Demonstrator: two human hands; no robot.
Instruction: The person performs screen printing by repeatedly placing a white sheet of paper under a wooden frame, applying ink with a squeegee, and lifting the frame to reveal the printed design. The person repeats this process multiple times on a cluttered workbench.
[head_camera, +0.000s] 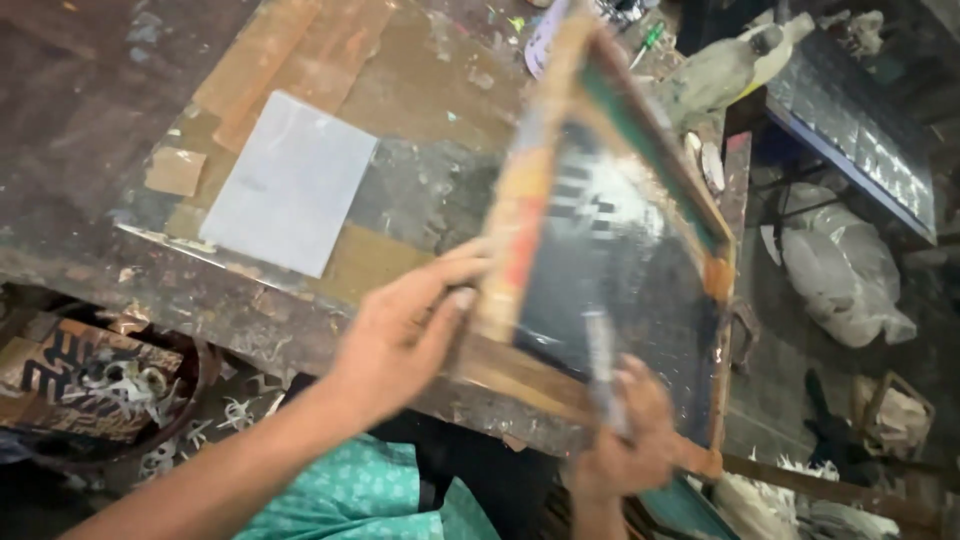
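At the near edge of the frame my left hand (400, 335) pinches the wood-framed printing screen with dark ink-coated mesh (610, 260), thumb on top, fingers under, tilting it up off the bench. My right hand (625, 440) closes round a blurred narrow squeegee-like tool (600, 360) on the mesh; grip detail unclear. To the left, a pale grey rectangular sheet (290, 195) lies flat on the paint-stained wooden workbench (90, 120), taped corners likely keeping it in place.

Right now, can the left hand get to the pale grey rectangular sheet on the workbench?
Probably not at once: the left hand grips the wooden-framed printing screen. The pale grey rectangular sheet lies bare on the stained workbench nearby, with nothing between; letting go would free it.
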